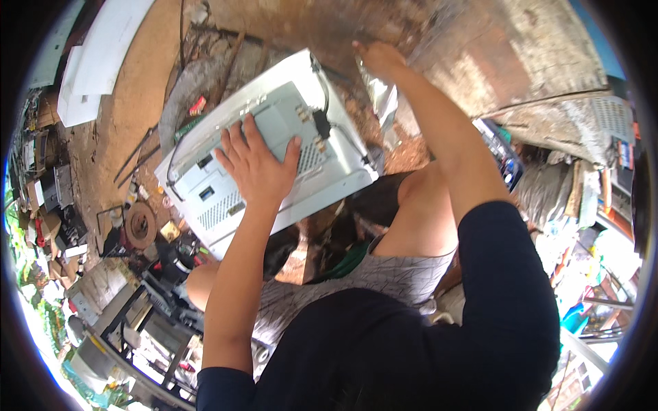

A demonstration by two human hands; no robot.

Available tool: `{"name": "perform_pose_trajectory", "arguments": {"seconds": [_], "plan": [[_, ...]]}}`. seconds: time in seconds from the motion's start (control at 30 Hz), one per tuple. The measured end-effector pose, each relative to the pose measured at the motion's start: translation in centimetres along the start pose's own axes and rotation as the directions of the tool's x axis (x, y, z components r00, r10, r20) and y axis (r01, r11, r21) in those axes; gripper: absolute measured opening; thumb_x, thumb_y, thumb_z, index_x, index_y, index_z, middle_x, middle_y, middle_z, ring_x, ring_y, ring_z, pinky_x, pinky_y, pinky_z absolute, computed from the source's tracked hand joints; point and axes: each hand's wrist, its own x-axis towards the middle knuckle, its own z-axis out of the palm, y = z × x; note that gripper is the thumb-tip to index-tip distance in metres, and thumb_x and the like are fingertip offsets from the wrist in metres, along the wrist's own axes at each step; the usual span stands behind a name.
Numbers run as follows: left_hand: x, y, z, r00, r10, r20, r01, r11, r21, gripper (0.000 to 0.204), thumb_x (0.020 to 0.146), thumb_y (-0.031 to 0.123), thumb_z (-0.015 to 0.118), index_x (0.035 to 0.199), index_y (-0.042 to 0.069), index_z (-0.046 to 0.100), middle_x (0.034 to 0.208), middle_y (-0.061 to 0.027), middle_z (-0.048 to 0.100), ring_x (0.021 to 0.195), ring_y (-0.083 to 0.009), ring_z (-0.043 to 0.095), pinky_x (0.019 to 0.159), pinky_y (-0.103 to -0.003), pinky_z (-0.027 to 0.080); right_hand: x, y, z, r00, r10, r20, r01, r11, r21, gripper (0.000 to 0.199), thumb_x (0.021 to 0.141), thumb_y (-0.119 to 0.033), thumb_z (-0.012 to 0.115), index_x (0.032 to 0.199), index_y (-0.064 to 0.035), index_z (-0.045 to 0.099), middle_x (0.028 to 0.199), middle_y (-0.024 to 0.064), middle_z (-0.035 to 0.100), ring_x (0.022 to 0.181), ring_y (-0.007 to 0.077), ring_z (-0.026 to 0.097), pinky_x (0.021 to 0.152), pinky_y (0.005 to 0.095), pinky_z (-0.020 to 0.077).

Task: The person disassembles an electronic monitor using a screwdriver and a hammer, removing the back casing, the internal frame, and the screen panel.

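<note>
A flat screen panel (pixel 343 154) with a pale metal back lies tilted in front of my knees. It has a raised grey plate, rows of vent slots, and a black connector (pixel 321 125) with dark cables. My left hand (pixel 255 164) rests flat on the back plate, fingers spread. Stretched out past the panel's far right corner is my right hand (pixel 382 59), low over the brown ground. A shiny, crumpled silver sheet (pixel 382 99) is right below it. Most of that hand's fingers are hidden, so whether it grips the sheet is unclear.
A worn wooden board (pixel 507 55) spans the far right. White panels (pixel 103 58) lean at the far left. Near the panel's left side lie a brown ring (pixel 140 226) and assorted scrap. Black frames and parts (pixel 161 294) are piled by my left leg.
</note>
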Motion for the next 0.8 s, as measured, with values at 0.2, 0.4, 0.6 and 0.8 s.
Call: {"name": "perform_pose_trajectory", "arguments": {"seconds": [0.2,0.4,0.6,0.8], "plan": [[0.1,-0.5,0.3,0.999,-0.019,-0.026,0.018,0.998,-0.060,0.094,0.087,0.064,0.058,0.151,0.000,0.030,0.156,-0.0248,0.027,0.146,-0.0466,0.020,0.117,-0.064,0.010,-9.1,-1.0,-10.7,0.860,0.325,-0.394,0.000,0.771,0.637,0.077,0.097,-0.068,0.035,0.118,-0.0015,0.069,0.123,0.0277,0.063,0.123,0.0409,0.057,0.106,0.0444,0.0423],[-3.1,2.6,-5.7,0.938,0.295,-0.180,-0.342,0.717,-0.607,0.112,0.074,0.048,0.081,0.154,-0.001,0.020,0.162,-0.0244,0.017,0.149,-0.0441,0.017,0.121,-0.050,0.015,-20.4,-6.1,-14.3,0.831,0.383,-0.403,0.255,0.381,0.889,0.070,0.100,-0.059,0.047,0.088,0.0088,0.064,0.082,0.0128,0.064,0.078,0.0196,0.053,0.078,0.0376,0.0467],[-7.3,3.1,-13.2,0.928,0.122,0.352,0.262,0.459,-0.849,0.060,0.082,0.030,0.081,0.123,-0.008,0.058,0.105,-0.0209,0.070,0.094,-0.0273,0.068,0.084,-0.036,0.053,-31.8,-14.0,-12.2,0.871,0.128,-0.474,0.420,0.304,0.855,0.071,0.099,-0.060,0.048,0.118,0.0074,0.059,0.111,0.0145,0.063,0.100,0.0207,0.056,0.090,0.0351,0.0454],[-14.4,-5.1,-14.8,0.910,0.137,0.391,0.383,0.081,-0.920,0.034,0.097,0.024,0.065,0.116,-0.004,0.062,0.091,-0.0101,0.071,0.077,-0.0128,0.066,0.070,-0.028,0.053,-37.9,-16.4,-7.5,0.719,-0.432,-0.545,0.669,0.216,0.711,0.016,0.091,-0.014,0.071,0.094,0.0002,0.065,0.090,0.0061,0.068,0.086,0.0127,0.062,0.078,0.0298,0.0501]]}}
